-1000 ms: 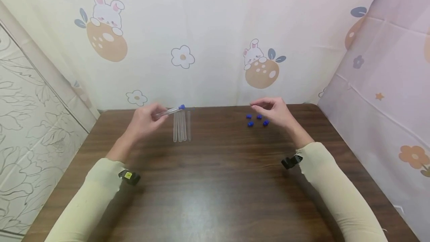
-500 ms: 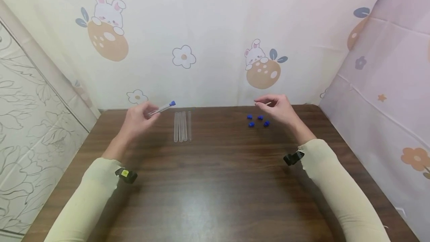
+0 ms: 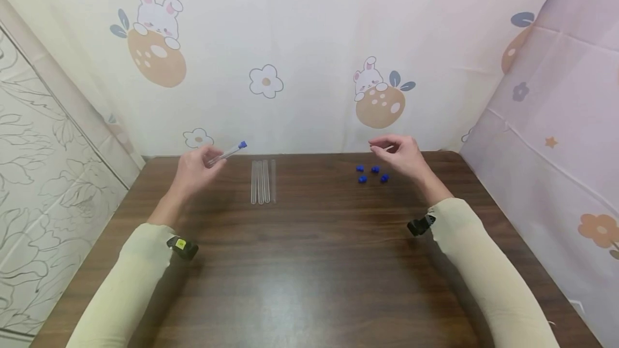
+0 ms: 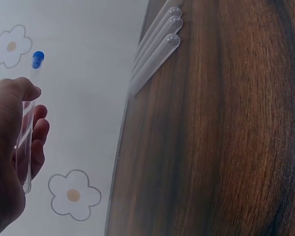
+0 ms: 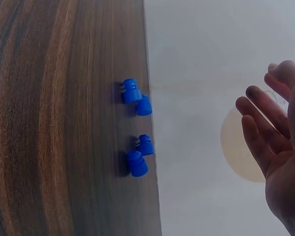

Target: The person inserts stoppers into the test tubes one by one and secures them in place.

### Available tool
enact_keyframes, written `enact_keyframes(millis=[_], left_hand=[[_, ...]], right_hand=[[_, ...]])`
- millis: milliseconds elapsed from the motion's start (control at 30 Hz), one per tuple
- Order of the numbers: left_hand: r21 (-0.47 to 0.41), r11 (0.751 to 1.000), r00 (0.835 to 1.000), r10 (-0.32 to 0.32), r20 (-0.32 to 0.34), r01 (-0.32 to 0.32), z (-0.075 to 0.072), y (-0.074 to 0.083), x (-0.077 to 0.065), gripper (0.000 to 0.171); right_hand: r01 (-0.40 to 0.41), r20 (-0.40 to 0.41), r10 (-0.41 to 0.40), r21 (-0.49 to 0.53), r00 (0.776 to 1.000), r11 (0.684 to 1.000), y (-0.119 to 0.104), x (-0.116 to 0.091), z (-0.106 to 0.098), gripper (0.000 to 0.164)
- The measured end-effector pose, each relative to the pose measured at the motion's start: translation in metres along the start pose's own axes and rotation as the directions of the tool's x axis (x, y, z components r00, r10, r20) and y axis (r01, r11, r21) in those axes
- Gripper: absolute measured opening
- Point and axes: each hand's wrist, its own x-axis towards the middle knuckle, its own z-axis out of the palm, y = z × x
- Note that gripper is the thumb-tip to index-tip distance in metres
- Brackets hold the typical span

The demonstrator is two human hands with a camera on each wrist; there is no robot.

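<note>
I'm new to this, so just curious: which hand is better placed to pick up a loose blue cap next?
Probably the right hand: it holds nothing and hovers close to the four loose blue caps. The left hand grips a capped test tube and is farther away, near the other tubes.

One tube (image 3: 229,152) with one blue cap (image 3: 243,144) is in the left fingers (image 4: 41,129); four uncapped tubes (image 3: 260,182) lie to the right of them; four loose blue caps (image 3: 375,169) lie near the right fingers (image 3: 389,139).
</note>
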Motion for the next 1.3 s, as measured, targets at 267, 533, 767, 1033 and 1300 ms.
enact_keyframes(millis=[267, 533, 767, 1033, 1300], left_hand=[[0.012, 1.000, 0.999, -0.026, 0.026, 0.025, 0.004, -0.007, 0.000, 0.022], [0.023, 0.996, 0.993, -0.089, 0.072, 0.088, 0.010, -0.012, -0.002, 0.025], [0.015, 0.995, 0.993, -0.099, 0.062, 0.098, 0.013, -0.018, -0.005, 0.023], [0.033, 0.996, 0.997, -0.082, 0.012, 0.082, 0.018, -0.025, -0.008, 0.024], [0.052, 0.991, 0.989, -0.129, 0.072, 0.125, 0.021, -0.029, -0.008, 0.024]], right_hand=[[-0.023, 0.013, 0.023, -0.029, 1.000, 0.999, 0.006, -0.002, 0.002, 0.025], [0.040, 0.014, -0.040, -0.031, 0.999, 0.999, 0.011, 0.000, 0.010, 0.023], [0.056, 0.020, -0.055, -0.066, 0.998, 0.996, 0.018, -0.001, 0.017, 0.020], [0.035, 0.064, -0.028, -0.109, 0.998, 0.993, 0.022, -0.004, 0.020, 0.023], [-0.003, 0.101, 0.018, -0.154, 0.995, 0.988, 0.027, -0.007, 0.023, 0.024]])
